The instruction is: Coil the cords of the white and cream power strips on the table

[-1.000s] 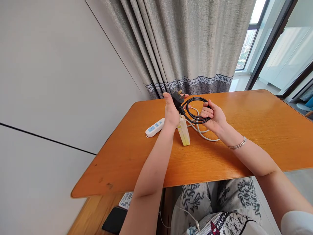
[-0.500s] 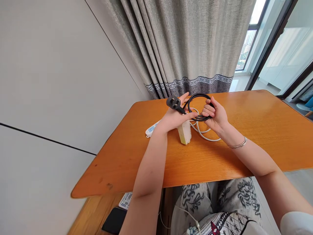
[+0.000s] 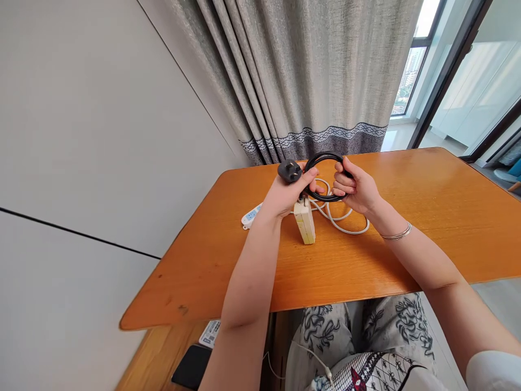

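A black power cord [image 3: 324, 155] is coiled into a loop above the table, held from both sides. My left hand [image 3: 285, 193] is closed round the loop's left side, and the black plug [image 3: 290, 171] with its metal pins rests over the back of that hand. On the loop's right side, my right hand [image 3: 356, 187] has its fingers wrapped round the cord. Just below hangs or stands a cream-white power adapter box [image 3: 305, 222]; I cannot tell whether it touches the table. A short black piece of cord meets its top.
A white power strip [image 3: 249, 218] lies on the wooden table [image 3: 386, 260], partly behind my left forearm. Its white cable [image 3: 354, 232] curls behind the adapter. A grey curtain [image 3: 325, 70] hangs beyond the far edge. Below the table are a black object [image 3: 192, 365] and a white cable.
My left fingers have closed from spread to wrapped round the coil. The coil has shifted slightly left, and the adapter box has turned and moved a little left.
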The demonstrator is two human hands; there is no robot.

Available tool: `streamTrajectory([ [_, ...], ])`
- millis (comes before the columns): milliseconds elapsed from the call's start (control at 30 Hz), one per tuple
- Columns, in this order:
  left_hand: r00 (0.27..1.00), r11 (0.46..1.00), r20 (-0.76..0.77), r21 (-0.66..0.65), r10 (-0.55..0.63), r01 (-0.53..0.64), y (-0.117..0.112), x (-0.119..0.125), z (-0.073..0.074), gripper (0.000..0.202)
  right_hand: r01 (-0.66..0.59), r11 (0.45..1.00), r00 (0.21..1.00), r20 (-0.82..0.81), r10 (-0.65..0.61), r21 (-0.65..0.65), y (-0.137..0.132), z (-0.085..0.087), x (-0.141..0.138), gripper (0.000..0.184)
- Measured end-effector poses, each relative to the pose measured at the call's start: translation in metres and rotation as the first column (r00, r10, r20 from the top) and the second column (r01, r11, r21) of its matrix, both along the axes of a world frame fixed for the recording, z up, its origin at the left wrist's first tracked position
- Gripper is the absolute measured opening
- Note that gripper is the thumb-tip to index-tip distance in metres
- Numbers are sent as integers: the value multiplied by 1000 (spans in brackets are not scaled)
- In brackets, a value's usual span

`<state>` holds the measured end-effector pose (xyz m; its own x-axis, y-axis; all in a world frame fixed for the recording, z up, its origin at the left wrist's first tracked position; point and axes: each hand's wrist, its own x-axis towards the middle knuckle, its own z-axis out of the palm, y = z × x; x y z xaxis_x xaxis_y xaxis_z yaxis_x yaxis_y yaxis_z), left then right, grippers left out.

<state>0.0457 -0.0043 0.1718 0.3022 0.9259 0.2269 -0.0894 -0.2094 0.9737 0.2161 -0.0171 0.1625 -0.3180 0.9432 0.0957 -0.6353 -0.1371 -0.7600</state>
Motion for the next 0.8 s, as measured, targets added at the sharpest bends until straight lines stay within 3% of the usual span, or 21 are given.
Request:
streamTrajectory([
  [233, 999, 998, 19, -25, 50, -49, -4, 3, 5, 39, -8, 1000, 999, -42, 8, 4, 2, -9, -7, 36],
  [500, 996, 990, 56, -126, 71, -64, -4, 4, 8, 44, 0, 1000, 1000, 1, 0, 18, -2, -7, -10, 44],
  [800, 984, 985, 140, -149, 112, -91, -5, 10, 7, 34, 22, 1000, 999, 24, -22, 6, 4, -10, -8, 37],
])
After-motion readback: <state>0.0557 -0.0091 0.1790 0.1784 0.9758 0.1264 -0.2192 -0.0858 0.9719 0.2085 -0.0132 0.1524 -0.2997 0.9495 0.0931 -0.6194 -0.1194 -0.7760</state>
